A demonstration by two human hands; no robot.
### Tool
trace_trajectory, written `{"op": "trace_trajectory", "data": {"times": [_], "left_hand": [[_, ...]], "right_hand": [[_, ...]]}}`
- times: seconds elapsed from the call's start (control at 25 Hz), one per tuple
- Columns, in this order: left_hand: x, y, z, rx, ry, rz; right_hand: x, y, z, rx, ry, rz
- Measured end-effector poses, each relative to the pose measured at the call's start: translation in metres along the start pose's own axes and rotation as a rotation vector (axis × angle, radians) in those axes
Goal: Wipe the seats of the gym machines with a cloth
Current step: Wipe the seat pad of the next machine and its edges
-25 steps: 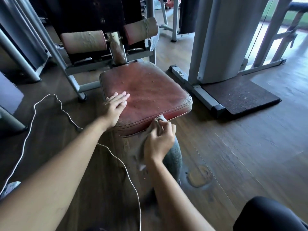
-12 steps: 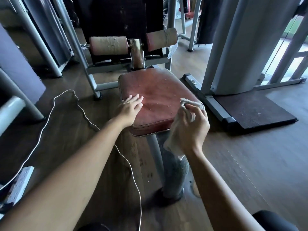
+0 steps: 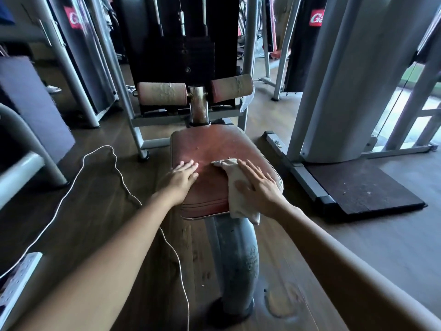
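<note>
A worn red padded seat (image 3: 212, 146) on a grey curved post (image 3: 238, 263) stands in the middle of the view. A pale beige cloth (image 3: 232, 173) lies across its right half and hangs over the near edge. My right hand (image 3: 259, 187) presses flat on the cloth with straight fingers. My left hand (image 3: 181, 177) rests flat on the seat's left side, fingers straight, beside the cloth and not touching it.
Two worn roller pads (image 3: 162, 93) (image 3: 232, 88) and a dark weight stack (image 3: 183, 44) sit behind the seat. A grey machine column (image 3: 338, 80) with a black mat (image 3: 362, 187) stands right. A white cable (image 3: 100, 163) and a power strip (image 3: 16, 283) lie on the wooden floor left.
My right hand rose from the seat's near edge, brought the bunched cloth onto the top and now lies flat on it. My left hand stayed on the seat. The view lifted.
</note>
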State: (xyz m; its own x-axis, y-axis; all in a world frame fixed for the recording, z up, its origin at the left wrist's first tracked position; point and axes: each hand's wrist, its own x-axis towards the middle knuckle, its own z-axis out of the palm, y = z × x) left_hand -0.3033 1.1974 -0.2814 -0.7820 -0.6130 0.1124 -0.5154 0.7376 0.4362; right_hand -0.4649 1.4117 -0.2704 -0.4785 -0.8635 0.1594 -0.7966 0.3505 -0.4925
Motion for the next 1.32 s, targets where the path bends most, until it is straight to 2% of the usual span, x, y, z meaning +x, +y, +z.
{"op": "trace_trajectory", "data": {"times": [0.2,0.4,0.48,0.56,0.68,0.8,0.88,1.04,1.12,1.16,1.24,1.32], "left_hand": [[-0.011,0.047,0.003,-0.13,-0.007,-0.204],[-0.014,0.085,0.021,-0.425,0.073,-0.195],[-0.017,0.108,0.02,-0.301,-0.027,-0.153],[-0.018,0.115,0.026,-0.121,0.062,-0.112],[-0.012,0.107,0.03,-0.235,0.152,-0.099],[-0.009,0.097,0.026,-0.327,0.148,-0.084],[-0.008,0.104,0.02,-0.276,0.129,-0.018],[-0.001,0.092,0.007,-0.076,0.012,0.101],[0.003,0.067,-0.002,-0.037,-0.003,0.054],[0.004,0.057,-0.008,-0.09,-0.016,0.014],[0.008,0.055,-0.012,-0.172,-0.051,-0.066],[0.01,0.066,-0.008,-0.111,-0.099,-0.064]], "right_hand": [[0.006,0.007,-0.014,0.136,-0.056,0.015],[0.005,0.012,-0.014,0.468,-0.026,0.038],[0.005,0.017,-0.014,0.634,0.007,0.054],[0.006,0.02,-0.013,0.792,0.046,0.092],[0.01,0.027,-0.008,0.922,0.084,0.133],[0.012,0.03,-0.004,0.905,0.093,0.144],[0.014,0.03,-0.004,0.869,0.091,0.149],[0.016,0.029,-0.005,0.484,0.172,0.135],[0.016,0.027,-0.002,0.272,0.204,0.087],[0.016,0.025,0.0,0.216,0.196,0.072],[0.019,0.022,0.001,0.154,0.163,0.077],[0.023,0.021,-0.002,0.115,0.104,0.113]]}}
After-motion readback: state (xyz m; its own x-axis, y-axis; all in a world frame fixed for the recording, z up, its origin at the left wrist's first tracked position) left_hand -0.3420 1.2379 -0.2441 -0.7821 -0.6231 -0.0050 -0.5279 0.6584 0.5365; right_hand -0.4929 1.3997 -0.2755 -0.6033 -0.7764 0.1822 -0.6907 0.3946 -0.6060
